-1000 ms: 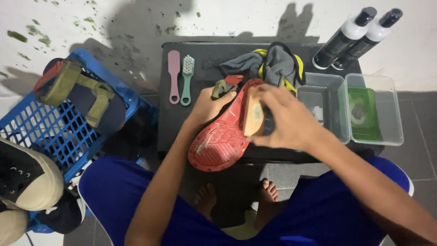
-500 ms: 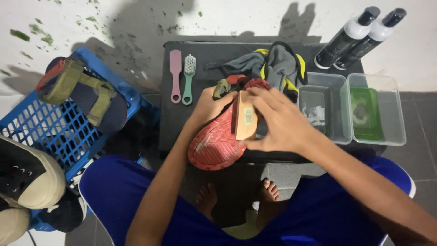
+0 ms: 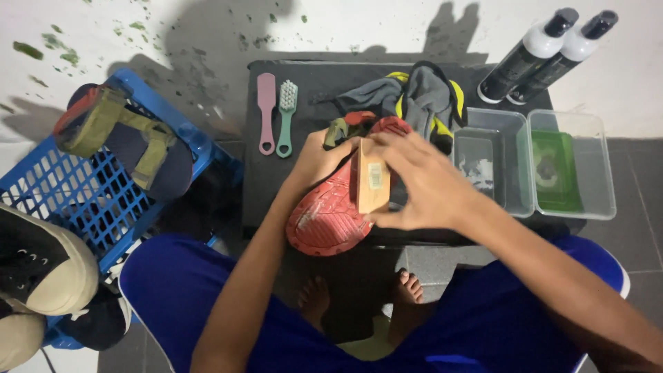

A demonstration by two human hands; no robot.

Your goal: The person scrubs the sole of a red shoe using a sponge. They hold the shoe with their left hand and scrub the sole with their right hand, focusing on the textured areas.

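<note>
My left hand (image 3: 319, 160) is gripping the red shoe (image 3: 330, 215) while my right hand's (image 3: 421, 181) fingers are clasping a wooden brush (image 3: 371, 177), with grey cloth (image 3: 414, 97) and clear tubs (image 3: 533, 162) crowding the desk (image 3: 311, 76) behind.

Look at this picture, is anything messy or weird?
Yes. Green specks are spattered on the white wall, top left. In the blue basket a sandal lies tilted across the rim. A grey and yellow cloth sits crumpled on the black table. The red shoe overhangs the table's front edge.
</note>
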